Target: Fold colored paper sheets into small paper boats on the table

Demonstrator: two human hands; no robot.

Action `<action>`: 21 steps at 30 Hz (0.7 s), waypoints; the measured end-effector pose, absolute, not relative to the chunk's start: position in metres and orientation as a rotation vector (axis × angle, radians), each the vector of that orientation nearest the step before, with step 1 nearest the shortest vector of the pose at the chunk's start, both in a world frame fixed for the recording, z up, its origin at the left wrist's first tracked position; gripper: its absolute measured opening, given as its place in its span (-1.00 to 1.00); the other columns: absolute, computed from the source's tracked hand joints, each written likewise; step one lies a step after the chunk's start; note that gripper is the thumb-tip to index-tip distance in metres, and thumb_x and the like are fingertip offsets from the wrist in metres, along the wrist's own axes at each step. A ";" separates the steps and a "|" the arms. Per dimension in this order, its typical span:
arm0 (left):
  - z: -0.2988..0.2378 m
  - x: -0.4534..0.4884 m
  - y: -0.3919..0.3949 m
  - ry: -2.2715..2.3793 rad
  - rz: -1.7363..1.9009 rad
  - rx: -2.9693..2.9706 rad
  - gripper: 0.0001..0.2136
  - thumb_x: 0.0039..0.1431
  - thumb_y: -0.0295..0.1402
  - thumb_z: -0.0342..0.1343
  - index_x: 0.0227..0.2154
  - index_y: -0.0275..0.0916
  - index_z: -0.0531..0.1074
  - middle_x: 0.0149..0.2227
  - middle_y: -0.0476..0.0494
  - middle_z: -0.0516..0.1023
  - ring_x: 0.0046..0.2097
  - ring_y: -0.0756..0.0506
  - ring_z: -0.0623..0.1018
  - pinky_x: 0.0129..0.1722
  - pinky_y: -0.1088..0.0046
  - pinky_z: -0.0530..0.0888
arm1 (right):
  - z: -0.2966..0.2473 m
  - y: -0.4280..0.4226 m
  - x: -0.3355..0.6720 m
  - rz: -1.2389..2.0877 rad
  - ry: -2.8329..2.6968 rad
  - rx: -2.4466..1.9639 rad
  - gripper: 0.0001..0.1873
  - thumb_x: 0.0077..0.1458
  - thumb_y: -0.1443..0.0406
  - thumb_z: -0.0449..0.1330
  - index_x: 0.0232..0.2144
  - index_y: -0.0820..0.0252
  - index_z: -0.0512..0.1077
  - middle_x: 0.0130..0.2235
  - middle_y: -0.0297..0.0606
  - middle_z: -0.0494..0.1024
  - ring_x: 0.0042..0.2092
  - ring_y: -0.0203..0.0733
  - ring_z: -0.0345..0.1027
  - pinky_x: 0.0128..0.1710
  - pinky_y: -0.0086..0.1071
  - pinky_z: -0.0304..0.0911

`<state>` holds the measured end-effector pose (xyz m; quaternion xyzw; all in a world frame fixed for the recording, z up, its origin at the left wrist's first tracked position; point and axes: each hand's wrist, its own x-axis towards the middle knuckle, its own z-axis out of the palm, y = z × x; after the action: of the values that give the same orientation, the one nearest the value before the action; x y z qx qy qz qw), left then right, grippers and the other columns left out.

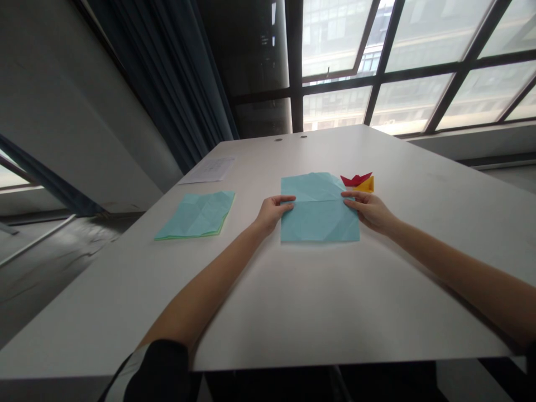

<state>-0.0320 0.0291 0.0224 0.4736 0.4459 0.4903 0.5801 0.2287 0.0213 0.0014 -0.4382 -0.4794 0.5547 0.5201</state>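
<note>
A light blue square sheet of paper (pixel 320 207), creased from earlier folds, lies flat on the white table (pixel 293 301). My left hand (pixel 273 212) pinches the sheet's left edge at mid-height, thumb on top. My right hand (pixel 368 210) grips the right edge at the same height, fingers closed on the paper. Both arms stretch forward over the table.
A red folded paper shape (pixel 355 179) and a yellow one (pixel 365 185) sit just behind my right hand. A stack of blue and green sheets (pixel 196 215) lies to the left. A white printed page (pixel 209 169) rests farther back. Windows and a dark curtain stand beyond.
</note>
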 end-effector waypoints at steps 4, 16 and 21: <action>0.020 -0.030 0.029 1.044 1.166 1.104 -0.67 -0.33 -0.48 0.29 -0.36 -0.35 0.52 -0.45 -0.07 0.53 -0.43 0.05 0.44 -0.32 0.50 0.37 | 0.004 0.019 0.227 1.401 -1.154 -1.053 -0.64 -0.25 0.24 0.35 -0.29 0.10 0.46 -0.32 -0.34 0.50 -0.35 -0.30 0.38 -0.29 -0.36 0.35; 0.011 -0.036 0.034 1.334 1.231 1.614 -0.75 -0.19 -0.30 0.26 -0.38 -0.29 0.56 -0.52 -0.07 0.50 -0.49 0.03 0.34 -0.45 0.51 0.29 | 0.001 0.017 0.226 0.812 -1.585 -1.329 -0.58 -0.25 0.04 0.29 -0.35 0.19 0.53 -0.45 -0.29 0.46 -0.41 -0.25 0.27 -0.46 -0.37 0.22; 0.009 -0.034 0.033 1.299 1.266 1.600 -0.76 -0.18 -0.25 0.26 -0.43 -0.29 0.55 -0.55 -0.06 0.47 -0.51 0.04 0.31 -0.50 0.52 0.23 | 0.002 0.013 0.220 0.923 -1.501 -1.290 -0.57 -0.26 0.04 0.29 -0.35 0.20 0.52 -0.40 -0.26 0.50 -0.37 -0.21 0.31 -0.42 -0.36 0.26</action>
<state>-0.0340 0.0330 0.0088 0.6189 0.5023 0.4895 0.3536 0.2204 0.0134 0.0021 -0.5242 -0.6100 0.3751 0.4608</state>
